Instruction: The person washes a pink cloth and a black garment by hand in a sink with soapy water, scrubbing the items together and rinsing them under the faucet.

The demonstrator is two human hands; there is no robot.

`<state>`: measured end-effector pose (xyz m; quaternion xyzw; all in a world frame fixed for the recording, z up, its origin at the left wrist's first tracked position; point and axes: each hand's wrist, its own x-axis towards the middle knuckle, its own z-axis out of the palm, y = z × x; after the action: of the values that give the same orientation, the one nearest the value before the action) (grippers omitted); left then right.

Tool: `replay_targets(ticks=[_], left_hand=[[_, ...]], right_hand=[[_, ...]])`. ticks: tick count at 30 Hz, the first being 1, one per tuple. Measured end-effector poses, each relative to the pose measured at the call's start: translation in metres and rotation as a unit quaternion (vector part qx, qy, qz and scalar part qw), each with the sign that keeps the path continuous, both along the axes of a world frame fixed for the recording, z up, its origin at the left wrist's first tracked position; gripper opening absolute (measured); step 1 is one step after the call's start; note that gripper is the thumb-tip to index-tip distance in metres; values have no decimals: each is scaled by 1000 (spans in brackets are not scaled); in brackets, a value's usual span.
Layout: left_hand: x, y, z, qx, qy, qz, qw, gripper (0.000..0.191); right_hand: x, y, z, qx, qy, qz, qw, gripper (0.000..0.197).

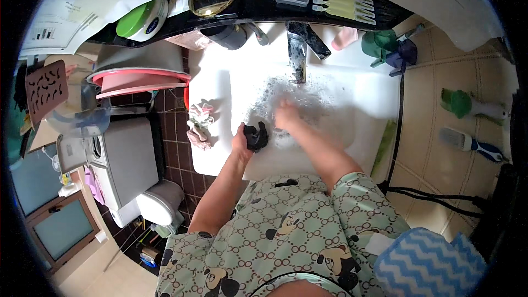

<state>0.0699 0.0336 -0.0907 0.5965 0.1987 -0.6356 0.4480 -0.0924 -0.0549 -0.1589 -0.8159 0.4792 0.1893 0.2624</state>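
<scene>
My left hand [241,141] holds a bunched dark wet cloth [256,137] over the near left part of the white sink basin [371,103]. My right hand [286,116] is in the basin, to the right of the cloth and below the black faucet [298,55]; it is blurred, and I cannot tell whether its fingers are apart. Suds and splashes surround it. On the sink's left rim lies a crumpled pink and white cloth [200,126].
A black shelf [255,8] with jars and ampoules runs behind the sink. Brushes [458,138] hang on the tiled right wall. Pink-rimmed washbasins [140,80], a washing machine [128,156] and a toilet [159,206] stand at the left. A blue striped cloth [429,264] is at lower right.
</scene>
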Motion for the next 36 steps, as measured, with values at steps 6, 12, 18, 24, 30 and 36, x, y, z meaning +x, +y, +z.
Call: replay_targets(ticks=[6, 12, 18, 24, 30, 36], left_hand=[[11, 6, -18, 2, 29, 15, 999, 35], [3, 2, -11, 10, 53, 5, 999, 36], [3, 2, -8, -28, 45, -12, 998, 38], [7, 0, -2, -12, 35, 4, 999, 37], [2, 0, 4, -2, 8, -16, 1000, 35], [8, 11, -17, -37, 38, -11, 999, 36]], right_hand=[[-24, 14, -4, 80, -88, -77, 990, 33], [-61, 11, 4, 65, 38, -62, 995, 35], [-70, 25, 2, 46, 1, -79, 996, 37], [-67, 14, -5, -56, -12, -135, 989, 41], [-69, -8, -25, 48, 116, -13, 992, 39], [-65, -4, -20, -42, 45, -37, 997, 30]])
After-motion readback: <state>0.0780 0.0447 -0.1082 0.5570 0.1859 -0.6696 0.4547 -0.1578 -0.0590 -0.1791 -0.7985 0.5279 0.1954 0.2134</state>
